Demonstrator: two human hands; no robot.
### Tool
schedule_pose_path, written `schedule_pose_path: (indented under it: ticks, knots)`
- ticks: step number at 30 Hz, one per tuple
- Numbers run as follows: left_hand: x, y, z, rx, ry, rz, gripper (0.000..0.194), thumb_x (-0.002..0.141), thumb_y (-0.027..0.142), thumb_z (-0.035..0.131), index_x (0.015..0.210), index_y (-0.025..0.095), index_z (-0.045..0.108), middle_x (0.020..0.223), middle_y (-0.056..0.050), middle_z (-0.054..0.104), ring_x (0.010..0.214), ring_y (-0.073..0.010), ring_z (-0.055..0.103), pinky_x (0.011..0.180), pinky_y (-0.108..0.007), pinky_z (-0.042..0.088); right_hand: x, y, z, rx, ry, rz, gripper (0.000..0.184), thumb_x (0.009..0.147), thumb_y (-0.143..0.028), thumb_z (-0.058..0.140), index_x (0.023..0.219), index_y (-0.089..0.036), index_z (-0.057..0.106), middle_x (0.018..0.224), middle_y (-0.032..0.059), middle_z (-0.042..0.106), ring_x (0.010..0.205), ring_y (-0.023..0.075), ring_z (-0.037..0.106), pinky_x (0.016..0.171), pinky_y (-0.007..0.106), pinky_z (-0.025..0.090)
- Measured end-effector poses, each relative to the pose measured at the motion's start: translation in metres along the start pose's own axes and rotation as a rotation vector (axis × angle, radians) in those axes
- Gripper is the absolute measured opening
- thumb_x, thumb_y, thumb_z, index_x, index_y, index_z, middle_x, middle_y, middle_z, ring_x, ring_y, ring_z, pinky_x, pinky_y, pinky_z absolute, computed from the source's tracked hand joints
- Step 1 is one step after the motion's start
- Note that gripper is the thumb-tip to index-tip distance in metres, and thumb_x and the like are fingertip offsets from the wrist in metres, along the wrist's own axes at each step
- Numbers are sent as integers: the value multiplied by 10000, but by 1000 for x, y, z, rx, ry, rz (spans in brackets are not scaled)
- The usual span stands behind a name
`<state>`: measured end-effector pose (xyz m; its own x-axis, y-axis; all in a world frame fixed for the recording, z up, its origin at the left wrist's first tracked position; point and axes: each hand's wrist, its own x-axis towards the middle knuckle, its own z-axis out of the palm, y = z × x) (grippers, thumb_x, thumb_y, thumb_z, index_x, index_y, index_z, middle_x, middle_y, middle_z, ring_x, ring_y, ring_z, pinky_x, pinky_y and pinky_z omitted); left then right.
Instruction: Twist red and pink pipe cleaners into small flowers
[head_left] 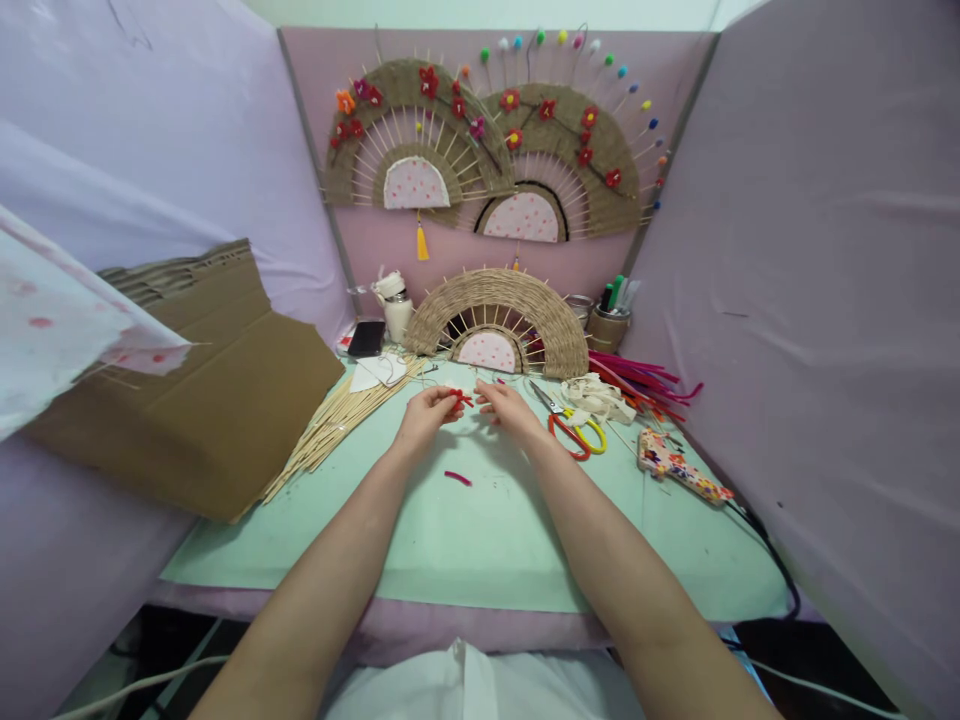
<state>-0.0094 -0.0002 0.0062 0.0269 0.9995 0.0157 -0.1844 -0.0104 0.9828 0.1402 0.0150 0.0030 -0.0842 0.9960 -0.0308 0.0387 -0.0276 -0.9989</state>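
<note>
My left hand [429, 412] is closed, pinching a small red bent pipe cleaner piece [459, 398], its loops and ends showing past the fingertips. A short distance to the right is my right hand [507, 408], fingers apart, with nothing visible in them. Below both hands a short magenta pipe cleaner piece [458, 478] lies on the green mat [480, 545]. Beyond the hands stands a twine-wrapped fan [499, 290] with a spotted half-round centre. Scissors [576, 432] with red and yellow handles rest to the right of my right hand.
On the right lie a flower-patterned glue gun [679, 468] with a cord, cream fabric strips [600, 397] and pipe cleaners [652, 375]. Thin sticks [337, 420] and a large cardboard piece [195, 400] are on the left. Decorated fans [420, 85] hang behind.
</note>
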Motion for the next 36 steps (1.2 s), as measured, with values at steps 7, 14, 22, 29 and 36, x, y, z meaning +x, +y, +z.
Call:
schedule_pose_path:
  ticks: [7,14,22,29,36]
  knots:
    - [-2,3,1,-35,90,-35,158,624,190,699,738,120,614,665,-56,661,613,-133,627,659,-274,499,-5,1,12,-174,70,-380,306,756,-453,534,720,-158,608,668,9,598,635,126,514,627,250,403]
    - [2,-8,0,-37,86,28,202,603,239,723,733,126,617,688,-44,659,660,-149,641,728,-326,514,-8,5,15,-380,111,-551,167,741,-326,572,702,-172,623,714,25,631,648,129,523,644,263,413]
    - [3,-16,4,-45,145,125,213,610,263,721,735,113,635,676,-38,657,666,-135,630,762,-323,522,-10,7,19,-468,207,-575,177,761,-300,522,649,-178,587,667,22,616,621,135,517,626,262,383]
    - [2,-21,12,-69,184,152,218,616,249,720,764,112,638,704,-45,668,681,-139,638,771,-324,528,-5,11,25,-165,213,-218,184,670,-318,532,572,-164,551,549,-20,533,518,102,429,530,234,338]
    - [0,-12,9,-126,152,-71,142,644,214,680,718,106,624,695,-75,678,660,-145,650,753,-308,532,0,19,28,-23,200,-36,248,642,-375,552,618,-135,608,555,-7,560,515,100,440,502,218,331]
